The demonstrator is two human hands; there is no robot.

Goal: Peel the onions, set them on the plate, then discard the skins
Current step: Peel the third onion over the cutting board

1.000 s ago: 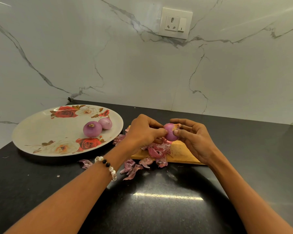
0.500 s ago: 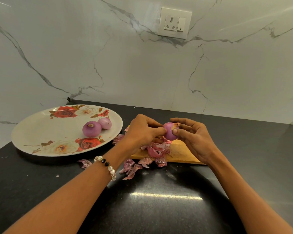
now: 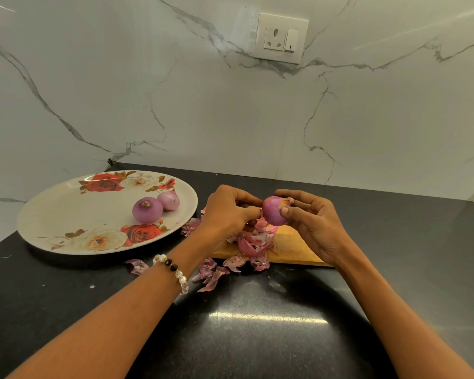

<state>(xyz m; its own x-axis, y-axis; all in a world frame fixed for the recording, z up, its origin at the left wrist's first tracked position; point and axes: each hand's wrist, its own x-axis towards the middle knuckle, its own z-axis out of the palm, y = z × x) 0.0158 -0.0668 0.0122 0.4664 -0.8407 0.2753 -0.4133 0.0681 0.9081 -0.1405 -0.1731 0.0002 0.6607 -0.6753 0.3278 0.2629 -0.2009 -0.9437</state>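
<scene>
I hold a small purple onion (image 3: 273, 210) above a wooden cutting board (image 3: 290, 246). My right hand (image 3: 315, 225) grips it from the right, thumb on its front. My left hand (image 3: 227, 212) pinches at the onion's left side, where loose skin hangs down. Two peeled onions (image 3: 147, 210) (image 3: 168, 200) lie side by side on the floral plate (image 3: 66, 212) at the left. Pink onion skins (image 3: 253, 243) are heaped on the board under my hands, and more skins (image 3: 212, 273) lie on the black counter in front of it.
The black counter (image 3: 257, 337) runs up to a white marble wall with a socket (image 3: 281, 38). One stray skin (image 3: 136, 266) lies just in front of the plate. A beaded bracelet (image 3: 173, 270) is on my left wrist.
Both hands stay on the onion. It has been lifted and turned slightly, and my left fingers have shifted along its left side.
</scene>
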